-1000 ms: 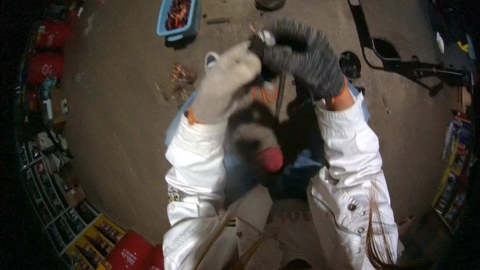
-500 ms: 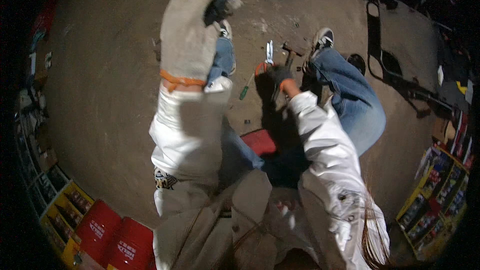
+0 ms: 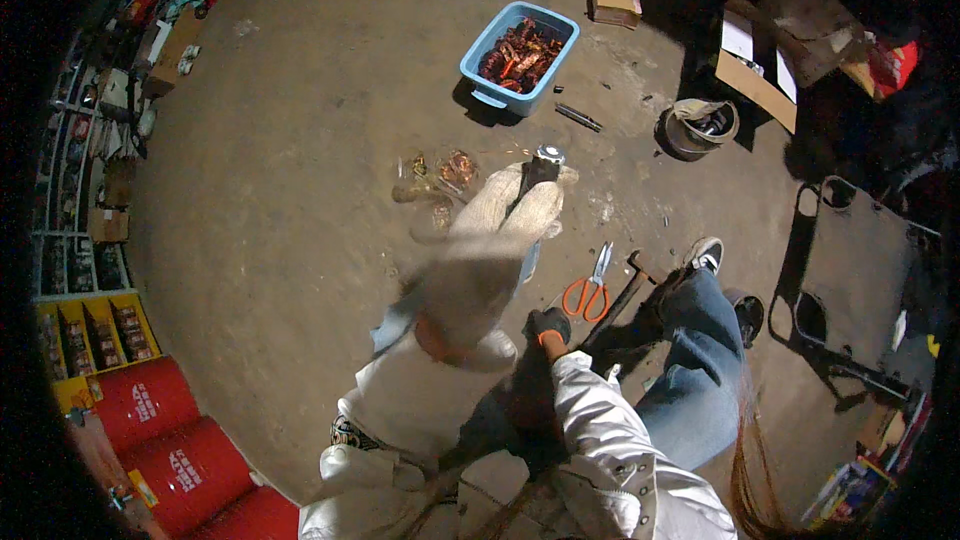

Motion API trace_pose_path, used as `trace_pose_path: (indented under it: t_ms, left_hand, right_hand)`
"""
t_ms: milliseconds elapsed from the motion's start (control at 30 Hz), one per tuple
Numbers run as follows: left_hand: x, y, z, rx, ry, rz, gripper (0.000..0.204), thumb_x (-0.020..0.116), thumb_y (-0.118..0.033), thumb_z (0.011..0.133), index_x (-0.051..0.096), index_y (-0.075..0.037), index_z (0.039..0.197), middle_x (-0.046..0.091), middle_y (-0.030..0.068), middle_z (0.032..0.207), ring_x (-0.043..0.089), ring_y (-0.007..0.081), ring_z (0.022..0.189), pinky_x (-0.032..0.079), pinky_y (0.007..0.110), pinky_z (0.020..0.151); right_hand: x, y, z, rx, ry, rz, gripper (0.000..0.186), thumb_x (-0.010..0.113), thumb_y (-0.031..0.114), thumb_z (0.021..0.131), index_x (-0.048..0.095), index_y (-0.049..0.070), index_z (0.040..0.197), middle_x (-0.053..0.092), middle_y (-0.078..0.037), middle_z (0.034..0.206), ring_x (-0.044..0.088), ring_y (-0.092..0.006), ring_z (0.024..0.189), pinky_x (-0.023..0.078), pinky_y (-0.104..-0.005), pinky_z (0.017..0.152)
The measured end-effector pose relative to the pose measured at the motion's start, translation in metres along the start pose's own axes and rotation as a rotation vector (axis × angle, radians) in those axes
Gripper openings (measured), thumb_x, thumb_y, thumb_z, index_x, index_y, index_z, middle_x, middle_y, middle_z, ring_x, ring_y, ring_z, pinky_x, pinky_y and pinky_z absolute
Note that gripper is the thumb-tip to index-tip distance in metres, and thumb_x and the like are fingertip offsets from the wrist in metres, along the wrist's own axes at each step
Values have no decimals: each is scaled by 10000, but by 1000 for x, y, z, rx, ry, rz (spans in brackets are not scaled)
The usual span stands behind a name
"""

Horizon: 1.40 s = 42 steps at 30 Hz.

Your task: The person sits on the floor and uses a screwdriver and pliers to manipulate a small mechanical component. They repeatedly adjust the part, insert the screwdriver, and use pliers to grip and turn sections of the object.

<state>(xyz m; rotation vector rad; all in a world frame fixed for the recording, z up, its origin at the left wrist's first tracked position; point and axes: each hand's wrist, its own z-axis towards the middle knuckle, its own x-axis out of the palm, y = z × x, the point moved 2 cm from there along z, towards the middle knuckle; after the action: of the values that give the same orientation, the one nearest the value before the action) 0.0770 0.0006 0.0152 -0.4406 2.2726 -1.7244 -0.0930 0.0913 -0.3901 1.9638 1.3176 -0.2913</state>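
My left hand (image 3: 515, 202), in a pale knit glove, is closed around a black cylindrical part (image 3: 541, 172) with a bright round metal end, held above the floor. My right hand (image 3: 550, 324) wears a dark glove with an orange cuff and is low by the floor. Its fingers look curled, and what they hold, if anything, is hidden. Just beyond it lie orange-handled scissors (image 3: 588, 298) with the blades pointing away. To the right of these, a hammer (image 3: 624, 297) lies with its head at the far end.
A blue plastic tub (image 3: 470, 65) holds copper-coloured wound pieces; more lie in a small pile (image 3: 455, 172) left of my glove. A dark rod (image 3: 578, 117), a round bucket (image 3: 698, 130) and cardboard boxes (image 3: 615, 3) stand or lie beyond. Red drums (image 3: 150, 402) line the left.
The view has swung, bringing the blue tub fully into sight. My left hand now shows the black part's metal end. My right hand has moved from the scissors' handles toward me; the green-handled tool is no longer visible.
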Motion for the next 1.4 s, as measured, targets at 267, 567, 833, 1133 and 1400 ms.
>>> trace_pose_path:
  t_ms: [267, 567, 833, 1133, 1400]
  left_hand:
    - [6, 1, -8, 352, -201, -10, 232, 661, 9, 813, 584, -21, 1030, 597, 90, 1043, 577, 122, 912, 481, 266, 797]
    - [24, 1, -9, 539, -183, 41, 218, 689, 35, 803, 562, -37, 965, 575, 20, 894, 548, 68, 720, 464, 210, 639]
    - [38, -12, -16, 772, -402, 409, 220, 707, -12, 797, 634, -53, 1000, 574, 45, 987, 582, 124, 883, 479, 271, 783]
    - [49, -11, -14, 856, -445, 538, 239, 730, -13, 754, 680, -74, 980, 606, 55, 988, 608, 166, 888, 491, 294, 783]
    - [44, -10, -12, 890, -469, 590, 250, 732, -9, 715, 696, -106, 943, 627, 59, 947, 585, 205, 906, 480, 329, 787]
  right_hand:
    - [-33, 22, -6, 114, -182, 200, 411, 546, 359, 856, 631, 11, 1058, 624, -155, 890, 589, -273, 803, 485, -386, 743]
    - [-295, 160, -122, -558, -207, 878, 299, 492, 239, 975, 586, 68, 1201, 562, -14, 815, 512, -97, 639, 471, -269, 624]
    - [-354, 176, -238, -722, -253, 668, 320, 539, 229, 938, 629, 17, 1160, 604, -35, 778, 574, -118, 718, 453, -255, 644]
    - [-360, 165, -251, -801, -166, 566, 297, 544, 125, 936, 619, 54, 1215, 599, -33, 789, 554, -95, 729, 472, -253, 675]
    - [-361, 166, -245, -779, -135, 560, 305, 552, 159, 934, 620, 40, 1206, 608, -34, 772, 550, -92, 685, 469, -258, 645]
